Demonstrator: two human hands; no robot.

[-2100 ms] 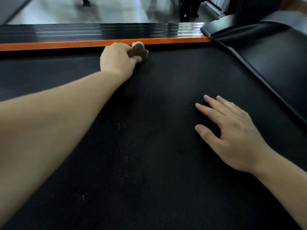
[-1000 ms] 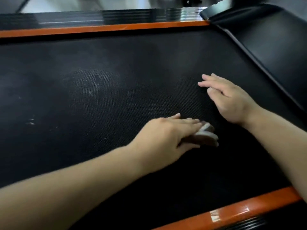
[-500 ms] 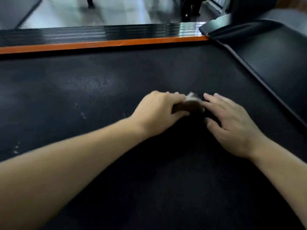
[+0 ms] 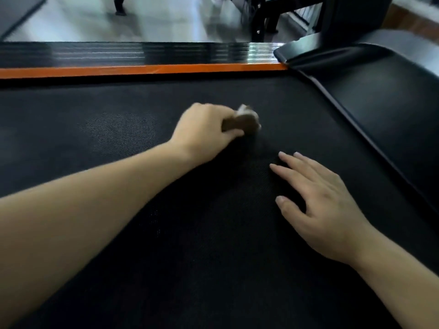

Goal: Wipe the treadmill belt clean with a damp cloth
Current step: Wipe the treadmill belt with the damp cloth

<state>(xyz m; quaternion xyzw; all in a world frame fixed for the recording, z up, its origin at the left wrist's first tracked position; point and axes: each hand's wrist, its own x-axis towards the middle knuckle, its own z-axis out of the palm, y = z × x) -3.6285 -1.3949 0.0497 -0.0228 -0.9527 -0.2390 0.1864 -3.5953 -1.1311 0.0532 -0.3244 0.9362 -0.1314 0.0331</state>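
Observation:
The black textured treadmill belt fills most of the view. My left hand is closed on a small folded brown and white cloth and presses it onto the belt, a little past the middle. The hand and cloth are blurred. My right hand lies flat on the belt to the right and nearer me, fingers spread, holding nothing. A paler patch shows on the belt to the left of the cloth.
An orange strip and a glossy black side rail run along the belt's far edge. The black motor cover rises at the right. Beyond the rail lie a grey floor and dark equipment legs.
My left hand has moved the cloth away from me and away from my right hand, toward the orange strip. My right hand stays flat on the belt.

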